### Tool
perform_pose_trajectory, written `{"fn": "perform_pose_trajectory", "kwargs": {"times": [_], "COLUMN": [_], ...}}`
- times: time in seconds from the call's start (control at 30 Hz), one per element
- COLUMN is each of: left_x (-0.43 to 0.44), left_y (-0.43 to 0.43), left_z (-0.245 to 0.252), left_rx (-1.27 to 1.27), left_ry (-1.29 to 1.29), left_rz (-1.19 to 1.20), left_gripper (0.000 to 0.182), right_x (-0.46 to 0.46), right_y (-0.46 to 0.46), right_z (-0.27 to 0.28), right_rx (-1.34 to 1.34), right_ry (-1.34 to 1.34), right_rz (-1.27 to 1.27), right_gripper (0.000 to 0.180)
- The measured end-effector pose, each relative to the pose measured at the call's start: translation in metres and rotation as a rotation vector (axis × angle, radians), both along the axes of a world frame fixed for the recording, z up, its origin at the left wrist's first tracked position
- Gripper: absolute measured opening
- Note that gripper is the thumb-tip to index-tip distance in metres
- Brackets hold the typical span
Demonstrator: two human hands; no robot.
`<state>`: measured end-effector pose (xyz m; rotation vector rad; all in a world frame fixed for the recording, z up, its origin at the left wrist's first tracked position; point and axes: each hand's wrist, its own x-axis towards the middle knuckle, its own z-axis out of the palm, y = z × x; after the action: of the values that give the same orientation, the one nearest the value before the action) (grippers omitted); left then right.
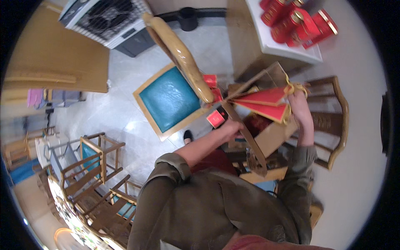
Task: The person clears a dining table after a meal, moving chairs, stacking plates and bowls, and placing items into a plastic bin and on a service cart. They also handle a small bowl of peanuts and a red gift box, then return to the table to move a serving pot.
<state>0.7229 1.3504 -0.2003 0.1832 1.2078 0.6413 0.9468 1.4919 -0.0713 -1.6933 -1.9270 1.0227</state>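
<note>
Two red paper bags with yellow cord handles hang from my right hand, which is closed around the cords. The red bags spread out over an open cardboard box with raised flaps. My left hand is at the box's near left flap; its fingers are partly hidden there. Dark red items are visible inside the box, though blurred. Beside my left hand lies a small red box, and another red packet is farther back.
A wooden chair with a teal seat stands left of the box. Red bottles and boxes crowd a white-topped cabinet at upper right. Another wooden chair is at the right. More chairs stand at lower left; a black bin is at the back.
</note>
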Motion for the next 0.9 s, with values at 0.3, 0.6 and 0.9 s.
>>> {"fn": "perform_pose_trajectory", "kwargs": {"times": [0.3, 0.6, 0.9], "left_x": [-0.018, -0.013, -0.007], "left_y": [-0.002, 0.003, 0.0], "left_z": [-0.015, -0.011, 0.006], "left_rx": [0.034, 0.102, 0.101], "left_ry": [-0.193, -0.124, -0.109], "left_rz": [-0.002, -0.048, -0.123], "left_gripper": [0.029, 0.028, 0.044], "right_x": [0.081, 0.041, -0.038], "right_y": [-0.044, -0.077, -0.04], "right_z": [-0.022, 0.041, 0.002], "right_rx": [-0.369, -0.019, -0.213], "right_ry": [0.45, -0.733, -1.154], "right_rz": [-0.57, -0.21, 0.122], "right_gripper": [0.02, 0.024, 0.022]}}
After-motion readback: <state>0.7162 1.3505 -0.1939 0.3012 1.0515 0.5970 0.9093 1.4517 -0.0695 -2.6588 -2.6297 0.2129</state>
